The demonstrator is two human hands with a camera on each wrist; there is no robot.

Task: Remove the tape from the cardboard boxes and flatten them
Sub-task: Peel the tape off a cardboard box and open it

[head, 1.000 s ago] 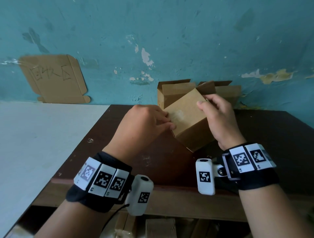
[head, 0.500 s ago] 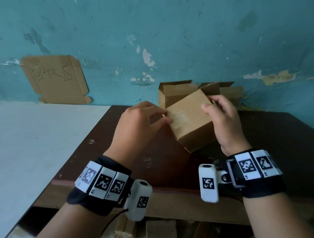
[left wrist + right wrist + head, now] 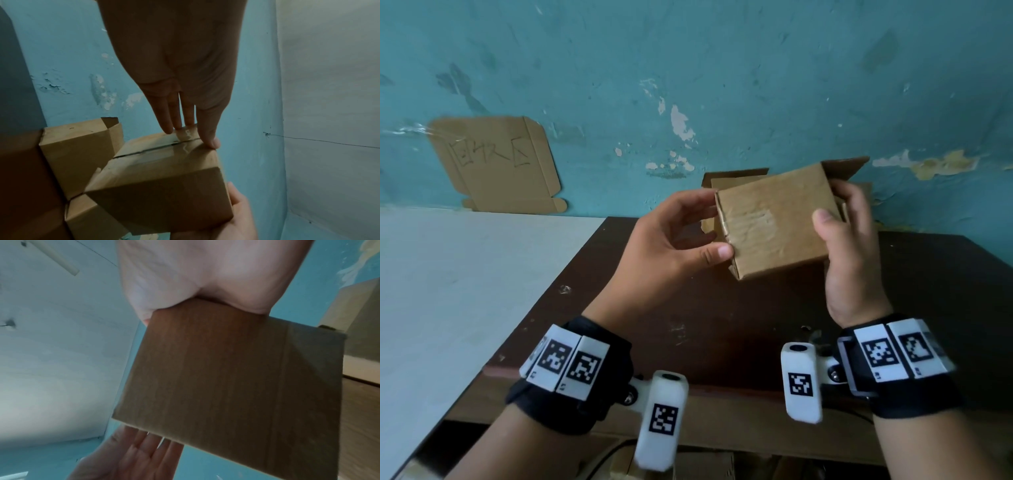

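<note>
A small closed cardboard box is held in the air above the dark table, its broad face toward me. My right hand grips its right side, thumb on the front face and fingers behind. My left hand is at the box's left end, thumb tip on the lower left corner. In the left wrist view the left hand lays straight fingers on that end of the box, where clear tape covers the flap seam. The right wrist view shows the box's underside.
Two open cardboard boxes stand behind against the teal wall. A flattened cardboard piece is taped to the wall at the left. A white surface adjoins the table on the left. More cardboard lies below the table's front edge.
The box has risen and turned so its broad face points at me. My left hand has uncurled, its fingers now along the box's left end. The right hand kept its grip.
</note>
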